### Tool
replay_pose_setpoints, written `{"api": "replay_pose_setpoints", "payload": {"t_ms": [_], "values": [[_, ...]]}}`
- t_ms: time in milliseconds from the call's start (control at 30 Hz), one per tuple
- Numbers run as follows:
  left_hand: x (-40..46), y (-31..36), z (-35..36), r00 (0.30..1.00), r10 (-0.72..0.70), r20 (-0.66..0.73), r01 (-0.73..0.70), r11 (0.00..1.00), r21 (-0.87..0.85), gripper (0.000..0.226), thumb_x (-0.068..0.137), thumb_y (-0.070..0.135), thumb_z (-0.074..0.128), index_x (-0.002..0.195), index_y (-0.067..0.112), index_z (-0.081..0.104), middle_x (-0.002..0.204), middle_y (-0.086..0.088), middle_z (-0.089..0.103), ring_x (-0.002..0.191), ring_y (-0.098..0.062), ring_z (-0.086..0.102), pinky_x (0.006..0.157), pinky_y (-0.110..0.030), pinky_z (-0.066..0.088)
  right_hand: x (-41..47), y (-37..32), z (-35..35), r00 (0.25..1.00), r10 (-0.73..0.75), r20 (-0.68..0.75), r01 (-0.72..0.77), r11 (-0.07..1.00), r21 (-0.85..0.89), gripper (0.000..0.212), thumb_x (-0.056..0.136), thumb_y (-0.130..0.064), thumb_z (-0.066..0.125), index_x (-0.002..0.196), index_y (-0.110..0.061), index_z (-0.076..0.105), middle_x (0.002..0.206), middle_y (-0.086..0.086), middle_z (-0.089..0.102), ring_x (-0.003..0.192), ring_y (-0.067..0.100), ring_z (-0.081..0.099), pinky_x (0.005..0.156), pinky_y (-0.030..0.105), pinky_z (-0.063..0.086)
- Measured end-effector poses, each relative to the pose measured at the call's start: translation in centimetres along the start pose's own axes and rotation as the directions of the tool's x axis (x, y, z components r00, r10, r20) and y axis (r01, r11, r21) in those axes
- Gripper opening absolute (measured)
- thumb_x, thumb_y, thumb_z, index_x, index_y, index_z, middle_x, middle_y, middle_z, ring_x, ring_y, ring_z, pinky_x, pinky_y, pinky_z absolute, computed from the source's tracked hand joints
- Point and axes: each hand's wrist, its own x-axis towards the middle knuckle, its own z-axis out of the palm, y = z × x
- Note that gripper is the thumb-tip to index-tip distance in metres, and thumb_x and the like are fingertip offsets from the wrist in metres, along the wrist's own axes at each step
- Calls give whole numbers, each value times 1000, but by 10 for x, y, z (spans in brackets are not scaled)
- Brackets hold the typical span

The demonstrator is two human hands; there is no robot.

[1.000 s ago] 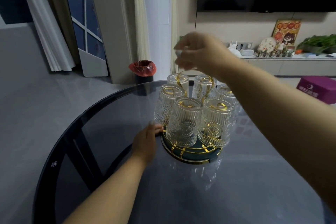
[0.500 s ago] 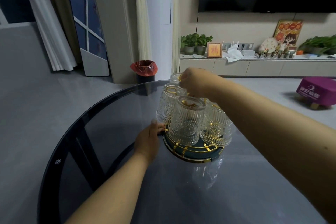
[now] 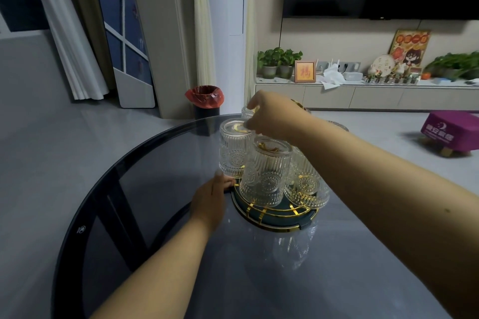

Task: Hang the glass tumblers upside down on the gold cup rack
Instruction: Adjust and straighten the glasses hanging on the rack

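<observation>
While a round, dark glass tabletop (image 3: pixel 259 280) fills the lower half of the frame, the gold cup rack (image 3: pixel 274 216) stands at its centre, a circular dark-green base crossed with gold wire. Several ribbed glass tumblers (image 3: pixel 264 171) hang on it upside down, thick bases up and rims tilted outward, a position that would let them drain and keeps them from sliding off. Four can be made out clearly, and more show partly behind the arm.

The left hand (image 3: pixel 211 201) comes in from the lower left and lies open and flat on the tabletop, fingertips touching the left edge of the rack's base, apparently to keep it from shifting or turning. The right hand (image 3: pixel 272 118) reaches across from the right, hovering over the tops of the back tumblers with fingers curled downward near the rack's centre. Whether those fingers grasp a tumbler, the rack's central handle or nothing at all cannot be told, since the hand hides what lies beneath it.

Judging by the loaded pegs, the task looks nearly or fully done.
</observation>
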Motion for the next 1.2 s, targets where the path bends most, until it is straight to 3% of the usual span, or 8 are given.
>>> {"api": "replay_pose_setpoints", "payload": {"t_ms": [167, 500, 800, 1067, 1200], "values": [[2, -2, 1, 1000, -9, -7, 9, 1000, -25, 64, 78, 77, 17, 84, 39, 68, 105, 8, 74, 107, -13, 65, 101, -44, 44, -4, -2, 6, 999, -35, -24, 34, 998, -46, 63, 74, -36, 78, 126, -13, 49, 111, 6, 68, 93, 25, 66, 82, 44, 56], [2, -1, 2, 1000, -12, -7, 12, 1000, -24, 58, 82, 71, 17, 83, 39, 66, 103, 9, 72, 107, -14, 64, 101, -42, 43, -4, 2, 7, 999, -38, -33, 38, 999, -14, 65, 72, -38, 80, 125, -16, 49, 106, 3, 68, 87, 22, 68, 80, 42, 57], [3, -2, 3, 999, -31, -11, 31, 997, -69, 64, 75, 79, 20, 84, 38, 68, 106, 5, 73, 106, -16, 65, 103, -45, 43, 0, 10, 3, 999, -45, -22, 45, 999, -1, 68, 70, -43, 79, 126, -18, 49, 110, 2, 68, 89, 20, 67, 83, 42, 56], [3, -4, 2, 1000, -15, 3, 16, 998, -69, 65, 78, 79, 20, 87, 36, 69, 104, 8, 73, 105, -13, 66, 100, -42, 45, -31, 20, -24, 994, -94, -63, 104, 980, 172, 63, 75, -47, 73, 125, -17, 48, 115, 3, 69, 97, 19, 65, 87, 42, 55], [2, 1, 2, 1000, -16, -16, 15, 996, -83, 62, 87, 67, 22, 91, 29, 71, 99, 8, 74, 104, -12, 66, 91, -32, 44, -53, 34, -24, 991, -129, -43, 130, 991, 39, 70, 75, -56, 67, 129, -18, 44, 119, 1, 66, 100, 17, 63, 86, 34, 53]]}}
